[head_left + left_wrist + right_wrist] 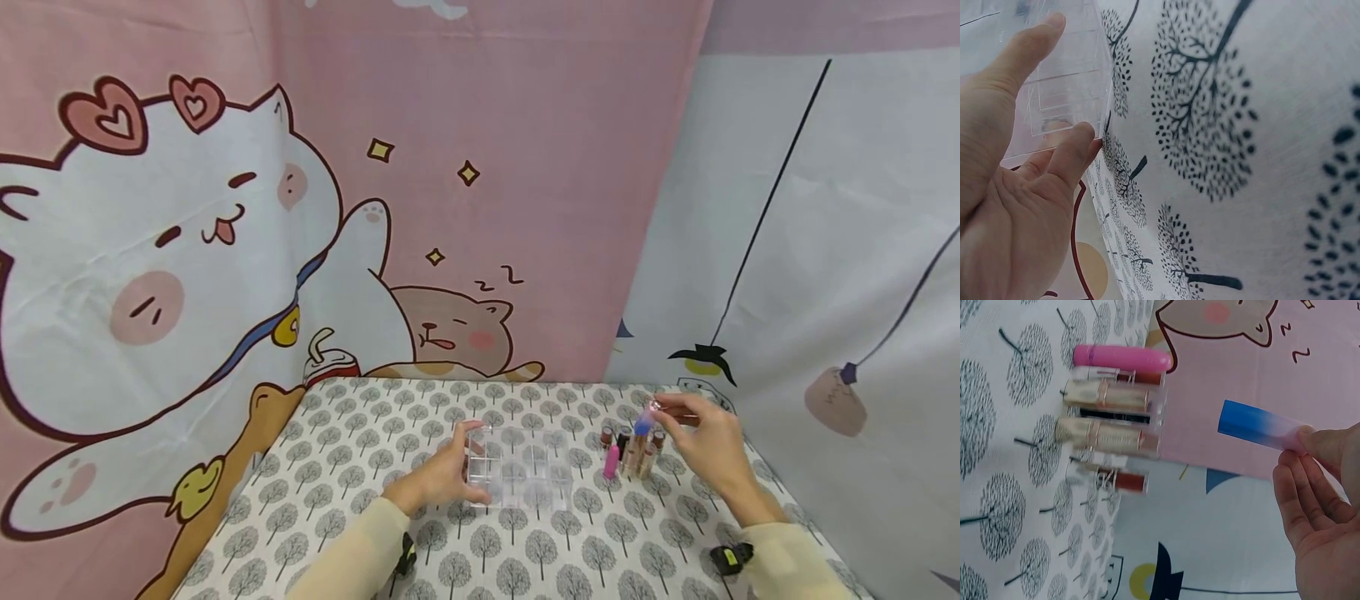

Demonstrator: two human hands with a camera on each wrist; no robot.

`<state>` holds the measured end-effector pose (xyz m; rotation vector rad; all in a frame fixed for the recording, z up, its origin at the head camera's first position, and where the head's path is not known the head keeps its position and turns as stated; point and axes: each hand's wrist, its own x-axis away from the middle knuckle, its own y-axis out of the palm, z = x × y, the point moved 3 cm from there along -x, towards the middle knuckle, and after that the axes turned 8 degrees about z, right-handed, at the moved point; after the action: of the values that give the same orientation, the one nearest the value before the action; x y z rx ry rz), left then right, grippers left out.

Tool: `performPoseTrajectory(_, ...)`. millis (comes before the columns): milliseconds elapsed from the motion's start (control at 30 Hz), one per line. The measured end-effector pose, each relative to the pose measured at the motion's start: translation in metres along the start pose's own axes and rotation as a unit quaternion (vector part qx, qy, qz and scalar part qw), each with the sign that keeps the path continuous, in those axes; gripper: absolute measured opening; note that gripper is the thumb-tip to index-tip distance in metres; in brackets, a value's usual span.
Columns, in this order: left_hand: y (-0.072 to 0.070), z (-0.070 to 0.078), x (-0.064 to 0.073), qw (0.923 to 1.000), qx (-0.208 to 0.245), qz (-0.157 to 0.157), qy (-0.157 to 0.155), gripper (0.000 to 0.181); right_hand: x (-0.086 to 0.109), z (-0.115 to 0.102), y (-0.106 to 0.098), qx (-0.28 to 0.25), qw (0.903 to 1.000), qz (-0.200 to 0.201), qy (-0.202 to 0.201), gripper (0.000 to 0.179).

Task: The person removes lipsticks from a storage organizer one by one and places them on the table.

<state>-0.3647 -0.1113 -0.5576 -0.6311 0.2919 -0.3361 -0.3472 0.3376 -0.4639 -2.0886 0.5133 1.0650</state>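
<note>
My left hand grips the left side of a clear plastic organizer with several compartments. In the left wrist view, the thumb and fingers spread over the organizer's walls. Over to the right, my right hand pinches one end of a lipstick tube that fades from blue to pink, held above the cloth. Below and beside it stands a cluster of lip products: a bright pink tube, two pale gold lipsticks, a black tube and clear-cased dark red ones.
A white cloth with grey trees covers the table. Behind it hangs a pink curtain with cartoon animals, and a pale curtain closes off the right side. The organizer stands to the left of the lip products.
</note>
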Motion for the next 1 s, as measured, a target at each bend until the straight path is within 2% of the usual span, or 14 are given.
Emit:
performPoseTrajectory(367,-0.002,-0.001,-0.001,0.9999,-0.014,0.001,0.001,0.129,0.002,0.021,-0.013,0.027,0.9981,-0.024,0.049,0.034)
performPoseTrajectory(700,-0.002,-0.001,-0.002,0.9999,-0.016,0.002,0.000,0.129,0.009,0.037,-0.016,0.045,0.9969,-0.032,0.056,0.031)
performPoseTrajectory(1000,0.000,-0.001,-0.001,1.0000,-0.008,0.002,-0.002,0.129,0.019,0.049,-0.013,0.055,0.9932,-0.071,0.074,0.030)
